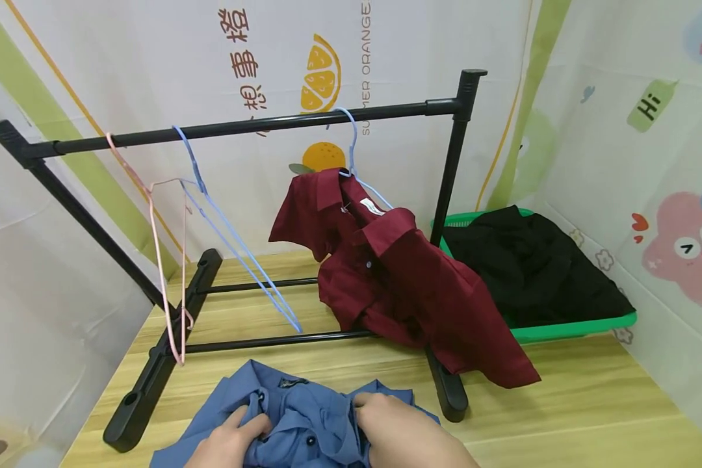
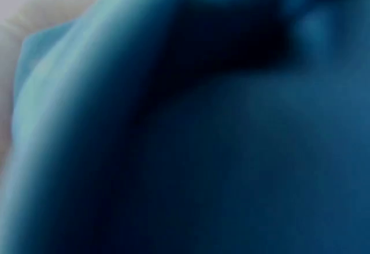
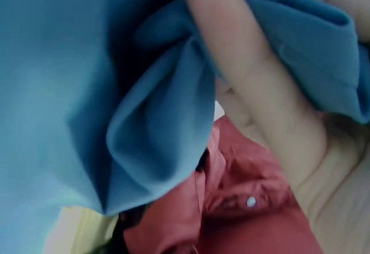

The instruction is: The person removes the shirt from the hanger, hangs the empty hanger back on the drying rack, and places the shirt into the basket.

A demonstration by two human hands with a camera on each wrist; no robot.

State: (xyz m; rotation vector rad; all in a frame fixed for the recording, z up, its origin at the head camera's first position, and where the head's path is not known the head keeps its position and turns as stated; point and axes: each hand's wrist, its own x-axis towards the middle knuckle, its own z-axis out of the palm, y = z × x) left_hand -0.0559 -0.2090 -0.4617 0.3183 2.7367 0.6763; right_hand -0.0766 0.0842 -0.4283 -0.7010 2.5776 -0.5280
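Observation:
A blue button-up shirt (image 1: 304,416) lies crumpled at the front edge of the head view, its collar toward the rack. My left hand (image 1: 229,442) grips the shirt's left part, thumb and finger bent into the cloth. On the other side my right hand (image 1: 406,429) holds the fabric near the button front. In the right wrist view, fingers (image 3: 260,86) curl round a fold of the blue cloth. Blurred blue fabric (image 2: 231,161) fills most of the left wrist view and hides the left fingers there.
A black clothes rack (image 1: 257,125) stands behind the shirt. From it hang an empty pink hanger (image 1: 152,260), an empty blue hanger (image 1: 234,240) and a maroon shirt (image 1: 409,279) on another blue hanger. At right, a green basket (image 1: 573,330) holds black cloth (image 1: 526,273).

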